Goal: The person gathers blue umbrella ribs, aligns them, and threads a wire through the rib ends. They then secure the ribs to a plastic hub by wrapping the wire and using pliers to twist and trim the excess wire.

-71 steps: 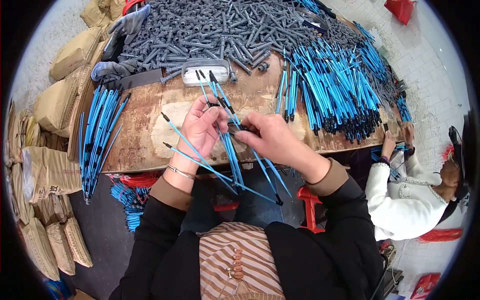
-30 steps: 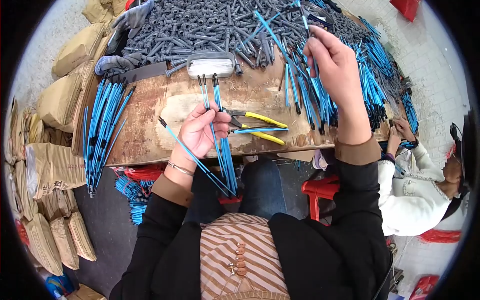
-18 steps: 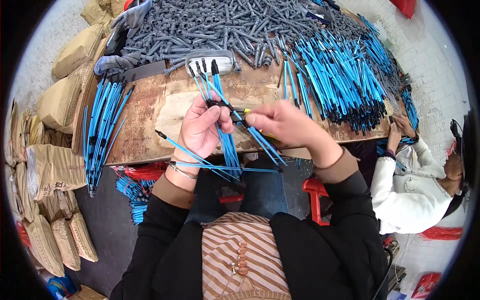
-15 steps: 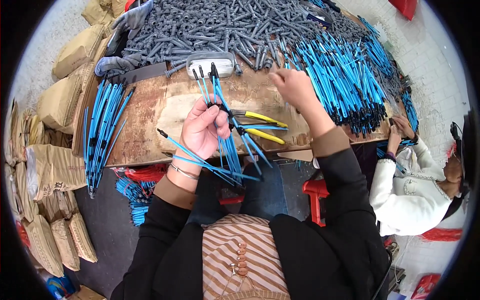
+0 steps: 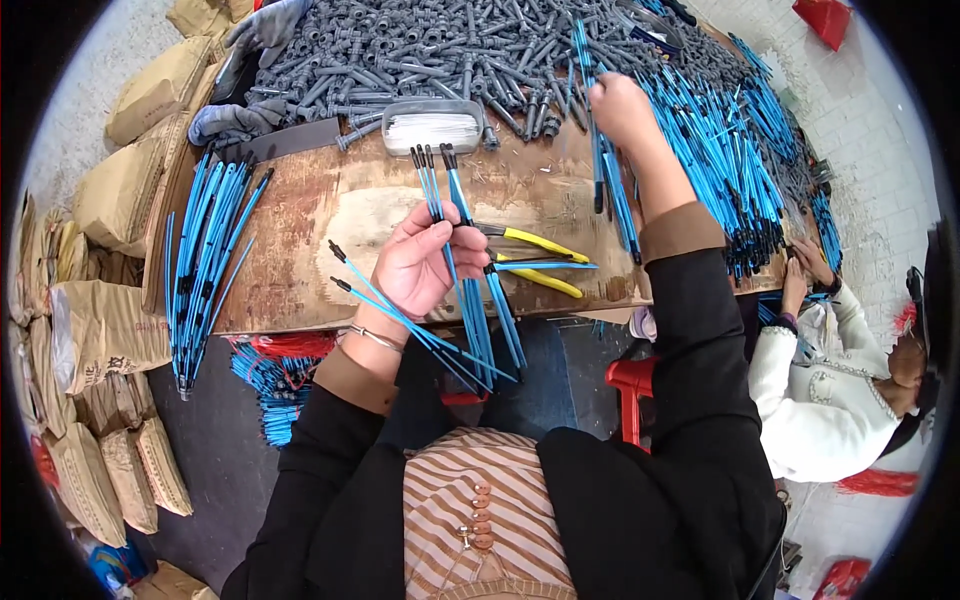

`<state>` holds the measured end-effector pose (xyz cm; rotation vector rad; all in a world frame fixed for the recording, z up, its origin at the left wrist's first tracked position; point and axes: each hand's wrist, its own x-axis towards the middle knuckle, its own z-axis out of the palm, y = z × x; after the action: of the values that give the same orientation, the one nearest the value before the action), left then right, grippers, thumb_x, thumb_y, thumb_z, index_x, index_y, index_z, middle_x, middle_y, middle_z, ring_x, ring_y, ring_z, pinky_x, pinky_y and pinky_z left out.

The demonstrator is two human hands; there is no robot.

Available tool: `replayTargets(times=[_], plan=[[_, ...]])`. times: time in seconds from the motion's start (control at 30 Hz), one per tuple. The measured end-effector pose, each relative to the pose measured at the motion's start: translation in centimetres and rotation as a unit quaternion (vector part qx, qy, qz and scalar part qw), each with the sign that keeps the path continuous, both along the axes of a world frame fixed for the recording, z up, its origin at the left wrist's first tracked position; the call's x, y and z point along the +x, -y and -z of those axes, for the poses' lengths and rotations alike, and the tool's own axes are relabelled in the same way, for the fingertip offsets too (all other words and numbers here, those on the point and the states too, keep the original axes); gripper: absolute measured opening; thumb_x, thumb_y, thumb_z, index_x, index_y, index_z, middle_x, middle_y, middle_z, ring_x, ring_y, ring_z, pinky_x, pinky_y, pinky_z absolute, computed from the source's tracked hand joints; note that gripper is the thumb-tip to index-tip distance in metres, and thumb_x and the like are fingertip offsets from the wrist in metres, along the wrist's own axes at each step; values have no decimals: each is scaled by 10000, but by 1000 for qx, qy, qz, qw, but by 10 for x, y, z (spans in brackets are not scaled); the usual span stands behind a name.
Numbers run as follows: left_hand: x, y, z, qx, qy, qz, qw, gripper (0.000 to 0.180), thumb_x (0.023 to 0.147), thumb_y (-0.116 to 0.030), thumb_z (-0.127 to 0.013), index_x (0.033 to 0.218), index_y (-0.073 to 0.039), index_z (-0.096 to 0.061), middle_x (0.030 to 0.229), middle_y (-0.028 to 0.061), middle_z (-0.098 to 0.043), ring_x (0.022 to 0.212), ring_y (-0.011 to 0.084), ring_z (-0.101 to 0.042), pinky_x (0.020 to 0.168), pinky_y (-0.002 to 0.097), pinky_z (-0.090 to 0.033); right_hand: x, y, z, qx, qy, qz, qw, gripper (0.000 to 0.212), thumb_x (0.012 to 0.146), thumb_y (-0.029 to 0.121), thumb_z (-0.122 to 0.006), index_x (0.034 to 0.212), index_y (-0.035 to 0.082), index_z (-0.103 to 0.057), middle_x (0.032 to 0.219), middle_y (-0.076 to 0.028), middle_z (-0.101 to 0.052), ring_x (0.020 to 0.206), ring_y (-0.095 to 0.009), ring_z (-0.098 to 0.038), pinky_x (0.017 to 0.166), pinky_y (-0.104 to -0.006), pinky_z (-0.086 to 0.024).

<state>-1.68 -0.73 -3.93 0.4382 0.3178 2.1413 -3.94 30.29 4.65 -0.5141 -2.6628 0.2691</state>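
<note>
My left hand (image 5: pixel 420 262) is closed around a loose bundle of blue strips (image 5: pixel 478 325) with black tips. Most hang below the fingers past the table's front edge, and a few lie across my wrist. At the left side of the large strip pile (image 5: pixel 700 150), my right hand (image 5: pixel 622 108) has its fingers closed on a few blue strips (image 5: pixel 597 165), which show above and below it. The fingertips are partly hidden. Yellow-handled pliers (image 5: pixel 548 243) lie on the table just right of my left hand, partly behind the bundle.
A clear tub of thin white strips (image 5: pixel 433 127) stands before a heap of grey plastic bolt-like parts (image 5: pixel 400 50). More blue strips (image 5: pixel 205 250) overhang the table's left end. Gloves (image 5: pixel 235 122) lie behind them. A co-worker (image 5: pixel 830 370) sits at the right; stacked sacks (image 5: pixel 115 200) line the left.
My right hand has moved up and right to the pile and closed on blue strips, some now pulled apart from it. My left hand has shifted slightly right and down with its bundle.
</note>
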Motion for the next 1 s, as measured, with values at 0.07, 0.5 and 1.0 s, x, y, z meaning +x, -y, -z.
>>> replayTargets(times=[0.07, 0.5, 1.0], plan=[[-3, -2, 5, 14, 17, 17, 1000, 231, 930, -93, -458, 1144, -22, -509, 978, 235, -638, 834, 354, -657, 721, 418, -549, 13, 17, -40, -16, -49, -48, 998, 246, 842, 148, -482, 882, -66, -596, 765, -169, -643, 639, -282, -605, 607, -389, -496], [17, -12, -24, 45, 34, 12, 998, 241, 934, -142, -481, 1147, -38, -524, 935, 206, -639, 839, 338, -644, 733, 411, -534, 169, 142, -8, -204, -39, -281, 937, 193, 877, 66, -517, 1037, -16, -588, 717, -84, -609, 606, -214, -548, 562, -326, -422], [7, 6, -12, -4, -6, 55, 998, 221, 875, -55, -558, 1097, -51, -566, 737, 104, -579, 601, 181, -521, 629, 322, -485, 72, -50, 9, 191, 125, 143, 963, 187, 818, 150, -516, 880, 30, -644, 870, -175, -670, 751, -382, -626, 671, -427, -510]])
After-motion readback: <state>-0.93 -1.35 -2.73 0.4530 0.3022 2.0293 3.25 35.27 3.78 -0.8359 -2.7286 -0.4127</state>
